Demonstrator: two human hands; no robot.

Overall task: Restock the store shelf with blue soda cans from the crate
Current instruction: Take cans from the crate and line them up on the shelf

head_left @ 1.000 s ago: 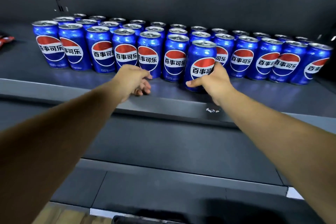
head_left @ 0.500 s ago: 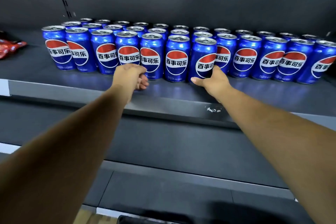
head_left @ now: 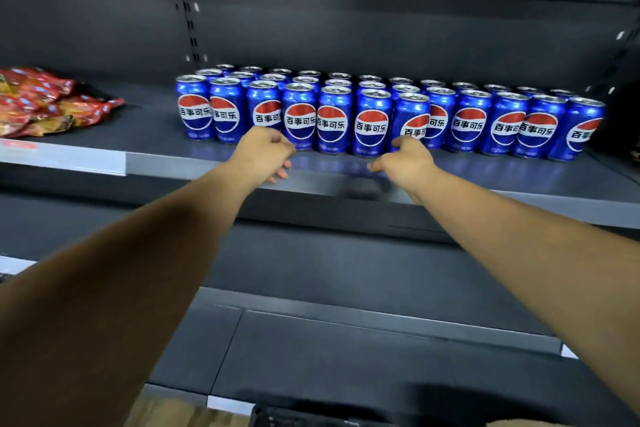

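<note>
While the crate itself stays out of sight, apart from a dark edge at the bottom of the view that may or may not be it, the shelf [head_left: 519,180] already carries a full block of blue cans [head_left: 334,121], several rows deep, with the front row running almost unbroken across its right half. One can [head_left: 410,121] in that row sits a little forward and tilted. The left hand [head_left: 265,151] hovers just in front of the cans with fingers loosely curled, holding nothing. The right hand [head_left: 403,163] is loosely curled too, just before the forward can, apparently off it. Red snack bags [head_left: 38,104] lie well apart at the left. Stocking looks mostly done; bare shelf remains between bags and cans.
</note>
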